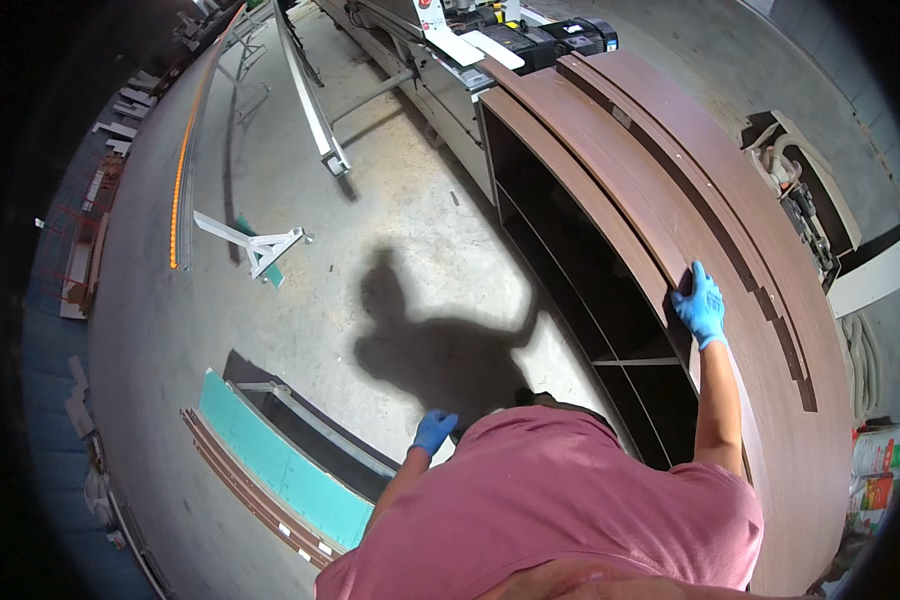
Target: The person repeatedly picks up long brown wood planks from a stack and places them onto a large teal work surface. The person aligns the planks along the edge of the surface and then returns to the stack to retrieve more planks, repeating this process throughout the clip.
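My right hand, in a blue glove, lies with its fingers apart on the long brown wood-grain panels. Its fingertips are by the edge of a panel on top of the stack. These panels rest on a long cabinet-like frame with dark open compartments on its left side. Down beside my body hangs my left hand, also blue-gloved, its fingers loosely curled. I see nothing in it.
A low stand with a teal board and brown strips is at lower left. Farther off stand a white angled support, a long metal rail and a machine with a black motor. Hoses and bags lie at right.
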A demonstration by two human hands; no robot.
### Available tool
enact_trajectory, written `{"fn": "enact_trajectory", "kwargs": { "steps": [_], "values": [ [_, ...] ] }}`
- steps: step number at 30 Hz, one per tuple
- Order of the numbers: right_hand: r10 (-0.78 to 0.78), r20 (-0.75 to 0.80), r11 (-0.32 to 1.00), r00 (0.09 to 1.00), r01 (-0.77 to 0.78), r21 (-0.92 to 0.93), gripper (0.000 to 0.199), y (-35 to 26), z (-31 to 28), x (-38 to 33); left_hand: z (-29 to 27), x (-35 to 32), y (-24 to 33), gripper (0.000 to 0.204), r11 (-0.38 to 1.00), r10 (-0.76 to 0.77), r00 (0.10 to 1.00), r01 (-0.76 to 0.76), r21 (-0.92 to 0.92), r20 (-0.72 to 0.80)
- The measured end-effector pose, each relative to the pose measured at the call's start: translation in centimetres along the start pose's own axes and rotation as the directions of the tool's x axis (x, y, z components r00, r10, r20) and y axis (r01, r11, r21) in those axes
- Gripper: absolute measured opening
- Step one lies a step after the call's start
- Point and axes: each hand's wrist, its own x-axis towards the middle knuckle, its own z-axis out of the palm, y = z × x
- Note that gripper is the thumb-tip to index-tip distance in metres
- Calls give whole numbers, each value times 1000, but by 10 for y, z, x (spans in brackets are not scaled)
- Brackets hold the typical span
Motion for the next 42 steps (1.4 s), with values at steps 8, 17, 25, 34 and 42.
{"fn": "enact_trajectory", "kwargs": {
  "steps": [8,17,25,34,42],
  "values": [
    [88,22,994,996,-86,-72,61,49,-51,-120,17,39,329,69,598,614,751,-643,478,242],
    [-174,-171,925,970,102,-365,79,88,-106,-204,94,-9,530,101,-419,891,-151,-636,648,427],
    [-597,-252,728,762,381,-570,54,38,-192,-165,73,12,529,76,-396,900,-145,-668,630,412],
    [-891,-278,454,359,714,-533,41,-119,-239,-69,-78,-45,430,72,69,991,122,-813,578,53],
    [-973,-227,11,-44,972,-233,37,-256,-192,-26,-100,-165,280,65,596,799,466,-536,597,-380]
  ]
}}
